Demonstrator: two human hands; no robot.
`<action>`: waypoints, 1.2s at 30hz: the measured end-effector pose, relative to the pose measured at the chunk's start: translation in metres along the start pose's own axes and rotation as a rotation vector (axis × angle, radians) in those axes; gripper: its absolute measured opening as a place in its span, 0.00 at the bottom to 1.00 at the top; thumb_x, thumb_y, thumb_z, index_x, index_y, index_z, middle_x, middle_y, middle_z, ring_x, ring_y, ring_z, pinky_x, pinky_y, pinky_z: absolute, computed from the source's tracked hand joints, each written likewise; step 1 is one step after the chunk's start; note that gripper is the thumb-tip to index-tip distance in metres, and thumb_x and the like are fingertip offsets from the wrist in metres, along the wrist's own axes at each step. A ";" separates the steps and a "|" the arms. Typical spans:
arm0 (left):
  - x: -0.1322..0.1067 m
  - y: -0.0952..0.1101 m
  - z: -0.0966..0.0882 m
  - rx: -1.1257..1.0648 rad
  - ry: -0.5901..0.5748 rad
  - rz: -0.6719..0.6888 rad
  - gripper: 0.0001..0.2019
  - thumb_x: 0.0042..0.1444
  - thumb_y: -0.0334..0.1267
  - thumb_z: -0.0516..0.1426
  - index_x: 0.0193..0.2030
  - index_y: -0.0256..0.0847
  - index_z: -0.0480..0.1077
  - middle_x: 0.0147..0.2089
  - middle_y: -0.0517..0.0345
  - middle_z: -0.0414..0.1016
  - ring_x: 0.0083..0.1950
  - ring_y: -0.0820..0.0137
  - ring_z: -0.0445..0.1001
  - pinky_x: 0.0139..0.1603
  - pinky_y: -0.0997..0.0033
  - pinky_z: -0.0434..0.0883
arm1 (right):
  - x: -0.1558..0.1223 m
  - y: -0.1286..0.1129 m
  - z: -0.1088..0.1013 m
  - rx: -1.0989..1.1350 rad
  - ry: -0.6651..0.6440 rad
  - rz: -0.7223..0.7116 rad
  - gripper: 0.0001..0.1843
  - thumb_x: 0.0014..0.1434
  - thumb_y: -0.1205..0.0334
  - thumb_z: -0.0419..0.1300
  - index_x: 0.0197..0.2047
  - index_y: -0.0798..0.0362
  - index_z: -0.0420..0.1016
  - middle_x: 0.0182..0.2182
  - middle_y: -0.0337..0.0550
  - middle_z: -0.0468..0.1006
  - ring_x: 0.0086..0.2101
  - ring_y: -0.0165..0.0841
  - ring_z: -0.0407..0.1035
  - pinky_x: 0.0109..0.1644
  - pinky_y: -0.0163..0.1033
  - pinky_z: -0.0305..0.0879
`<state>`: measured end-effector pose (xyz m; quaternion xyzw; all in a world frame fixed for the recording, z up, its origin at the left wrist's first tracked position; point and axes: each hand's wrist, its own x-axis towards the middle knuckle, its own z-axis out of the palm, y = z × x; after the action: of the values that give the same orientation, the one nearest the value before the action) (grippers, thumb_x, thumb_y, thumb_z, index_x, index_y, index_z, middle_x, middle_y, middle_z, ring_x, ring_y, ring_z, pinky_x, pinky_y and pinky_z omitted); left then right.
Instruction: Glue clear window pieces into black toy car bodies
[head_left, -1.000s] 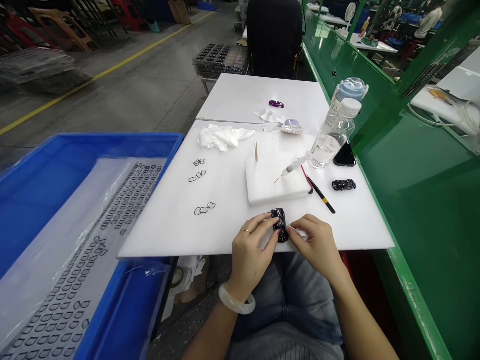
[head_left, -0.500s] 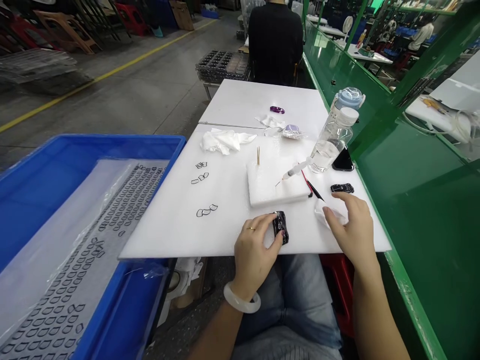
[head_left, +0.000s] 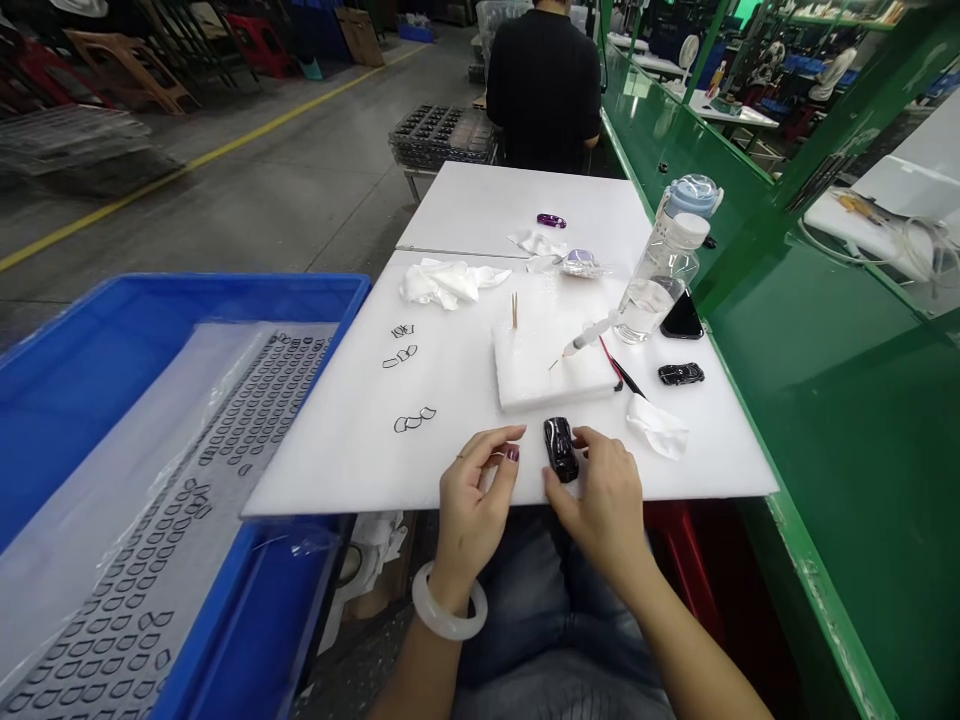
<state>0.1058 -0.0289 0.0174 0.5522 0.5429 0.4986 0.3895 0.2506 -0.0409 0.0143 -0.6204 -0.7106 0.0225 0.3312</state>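
A glossy black toy car [head_left: 561,450] stands near the front edge of the white plastic board [head_left: 352,470]. My right hand [head_left: 601,500] curls around its near end, with fingers on one side and thumb on the other. My left hand [head_left: 474,500] hovers just left of the car, fingers apart and nothing visible in them. A crumpled white cloth [head_left: 657,427] lies to the right of my right hand. A second black toy car [head_left: 681,374] rests further back near the board's right edge.
A white foam block [head_left: 525,370] holds a syringe [head_left: 589,338] and toothpicks. Small black curved pieces [head_left: 409,420] lie on the board. To the left is a blue crate [head_left: 225,285] holding a sheet of similar pieces. A water bottle [head_left: 656,285] and phone [head_left: 681,318] stand right; a co-worker [head_left: 544,90] sits beyond.
My left hand has let go of the black car and moved left. My right hand has left the white cloth lying on the board and moved to the car.
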 end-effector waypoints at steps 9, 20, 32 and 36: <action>0.001 -0.007 -0.008 0.026 -0.139 0.061 0.08 0.60 0.40 0.57 0.41 0.44 0.76 0.43 0.56 0.78 0.47 0.66 0.76 0.48 0.66 0.74 | -0.045 0.164 -0.120 -0.171 0.260 0.635 0.26 0.52 0.49 0.61 0.52 0.51 0.68 0.43 0.50 0.79 0.41 0.47 0.74 0.45 0.51 0.68; -0.002 -0.018 -0.010 0.150 -0.159 0.091 0.10 0.59 0.46 0.58 0.40 0.45 0.76 0.43 0.56 0.78 0.47 0.63 0.76 0.50 0.64 0.73 | 0.061 0.169 -0.087 -0.156 -0.080 0.153 0.29 0.57 0.69 0.50 0.63 0.58 0.62 0.60 0.55 0.68 0.58 0.42 0.63 0.61 0.50 0.59; -0.001 -0.013 0.021 0.667 -0.147 0.357 0.35 0.55 0.61 0.53 0.65 0.45 0.58 0.58 0.42 0.69 0.56 0.44 0.69 0.45 0.48 0.71 | 0.020 0.010 -0.039 -0.078 -0.269 0.126 0.20 0.56 0.52 0.62 0.48 0.53 0.69 0.32 0.46 0.79 0.33 0.42 0.73 0.33 0.41 0.67; -0.001 -0.019 0.019 0.728 -0.191 0.544 0.28 0.59 0.59 0.49 0.59 0.42 0.65 0.52 0.41 0.74 0.52 0.45 0.71 0.50 0.46 0.69 | 0.031 -0.007 -0.026 0.050 -0.262 0.200 0.21 0.60 0.48 0.60 0.47 0.57 0.71 0.36 0.50 0.79 0.38 0.42 0.74 0.38 0.43 0.70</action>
<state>0.1201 -0.0254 -0.0054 0.8188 0.4798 0.3066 0.0735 0.2575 -0.0243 0.0519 -0.6712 -0.6817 0.1538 0.2472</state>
